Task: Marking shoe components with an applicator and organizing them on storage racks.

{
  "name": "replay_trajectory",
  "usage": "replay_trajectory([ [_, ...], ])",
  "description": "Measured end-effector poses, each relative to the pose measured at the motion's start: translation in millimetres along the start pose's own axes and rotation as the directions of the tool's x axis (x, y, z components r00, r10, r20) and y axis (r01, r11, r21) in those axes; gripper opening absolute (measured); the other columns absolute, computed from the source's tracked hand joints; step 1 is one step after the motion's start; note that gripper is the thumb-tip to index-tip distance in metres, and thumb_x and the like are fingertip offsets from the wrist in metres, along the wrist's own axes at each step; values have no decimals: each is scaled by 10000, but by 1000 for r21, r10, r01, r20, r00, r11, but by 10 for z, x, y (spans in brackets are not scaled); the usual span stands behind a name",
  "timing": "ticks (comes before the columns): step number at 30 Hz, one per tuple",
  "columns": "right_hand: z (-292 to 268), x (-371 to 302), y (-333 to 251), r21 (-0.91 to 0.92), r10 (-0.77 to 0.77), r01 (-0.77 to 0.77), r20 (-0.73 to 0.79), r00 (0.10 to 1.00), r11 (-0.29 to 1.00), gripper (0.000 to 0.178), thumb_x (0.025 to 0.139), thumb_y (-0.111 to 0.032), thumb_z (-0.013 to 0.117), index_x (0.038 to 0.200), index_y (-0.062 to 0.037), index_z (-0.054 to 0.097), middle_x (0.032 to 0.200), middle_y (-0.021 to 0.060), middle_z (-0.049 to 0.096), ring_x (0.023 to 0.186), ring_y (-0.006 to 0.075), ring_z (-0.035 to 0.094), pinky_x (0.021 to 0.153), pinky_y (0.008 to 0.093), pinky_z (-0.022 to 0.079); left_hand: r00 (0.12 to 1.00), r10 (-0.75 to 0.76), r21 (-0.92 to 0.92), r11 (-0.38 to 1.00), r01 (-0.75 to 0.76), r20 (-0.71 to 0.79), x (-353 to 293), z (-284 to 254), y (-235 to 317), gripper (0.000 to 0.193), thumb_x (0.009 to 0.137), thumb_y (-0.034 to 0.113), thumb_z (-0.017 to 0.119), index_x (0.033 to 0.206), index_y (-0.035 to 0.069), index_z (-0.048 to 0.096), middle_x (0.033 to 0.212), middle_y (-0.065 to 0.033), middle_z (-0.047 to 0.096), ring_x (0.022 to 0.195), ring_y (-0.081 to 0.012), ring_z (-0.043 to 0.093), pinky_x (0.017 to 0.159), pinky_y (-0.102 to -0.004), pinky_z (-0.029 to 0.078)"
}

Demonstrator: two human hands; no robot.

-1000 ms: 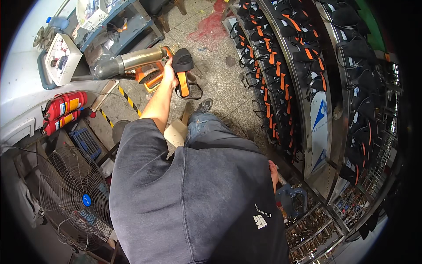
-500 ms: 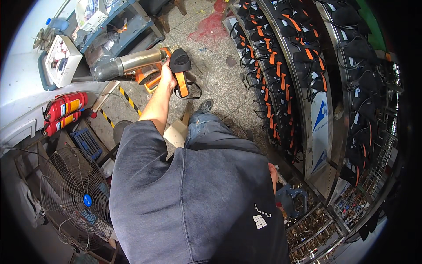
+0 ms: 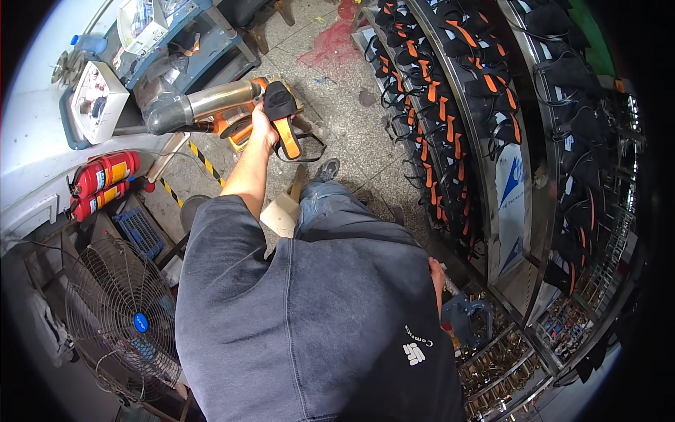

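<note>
My left hand [image 3: 263,126] is closed round the side of a sandal [image 3: 285,133] with a broad black toe band, an orange insole and a thin black strap hanging loose. It is held out over the floor, in front of an orange-yellow machine [image 3: 235,125] with a thick metal pipe [image 3: 211,102]. My right hand [image 3: 437,276] hangs low by my right side, partly hidden by my shirt, so its fingers do not show clearly. Close to it is a blue metal tool or fixture [image 3: 470,313] on the lower rack.
Rack shelves [image 3: 464,84] full of black and orange sandals stand along my right. A wire-cage fan [image 3: 123,316] and red fire extinguishers [image 3: 105,172] are at my left. A blue workbench [image 3: 225,28] with a white box [image 3: 98,102] nearby lies far left. A carton [image 3: 281,214] sits by my legs.
The sandal in my left hand has shifted slightly left and tilted a little, its heel end swinging left. My right hand has barely moved.
</note>
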State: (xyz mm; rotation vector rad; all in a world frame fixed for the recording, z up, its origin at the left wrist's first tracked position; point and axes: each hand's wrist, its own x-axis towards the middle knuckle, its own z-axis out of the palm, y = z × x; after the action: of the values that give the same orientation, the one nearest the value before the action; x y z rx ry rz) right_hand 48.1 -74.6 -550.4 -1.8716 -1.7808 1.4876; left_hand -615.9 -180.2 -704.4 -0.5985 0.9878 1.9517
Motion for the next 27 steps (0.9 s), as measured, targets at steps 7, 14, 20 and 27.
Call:
replay_trajectory([
  [7,33,59,-703,131,188,-202,111,976,971,233,1004,-239,602,903,-46,684,830,10,656,723,93,534,689,219,411,1000,15,4,1000,-15,12,-15,13,-29,445,1013,404,441,1125,47,684,1023,-127,740,811,-294,695,754,-452,587],
  [14,308,257,-1709,-145,-305,312,68,950,939,251,871,-133,752,1071,-4,669,1011,59,644,795,159,564,708,265,457,985,-117,304,950,73,128,-817,972,-528,434,1042,419,487,1114,35,677,1015,-111,735,810,-229,690,733,-359,577],
  [20,92,217,-2785,-234,-734,738,121,668,633,848,633,-230,940,1359,10,573,1340,188,557,1163,349,600,986,415,504,788,-434,638,767,69,437,-2478,2290,-1541,396,1070,400,515,1059,28,651,927,-69,697,773,-138,640,685,-262,526],
  [27,-1082,-96,-2149,-326,-782,785,179,598,526,822,637,-154,907,1361,31,565,1260,184,592,1016,311,638,840,365,540,689,-492,771,618,-153,532,-3480,2690,-2690,350,1082,366,504,1005,43,614,842,-30,628,708,-91,570,633,-223,476],
])
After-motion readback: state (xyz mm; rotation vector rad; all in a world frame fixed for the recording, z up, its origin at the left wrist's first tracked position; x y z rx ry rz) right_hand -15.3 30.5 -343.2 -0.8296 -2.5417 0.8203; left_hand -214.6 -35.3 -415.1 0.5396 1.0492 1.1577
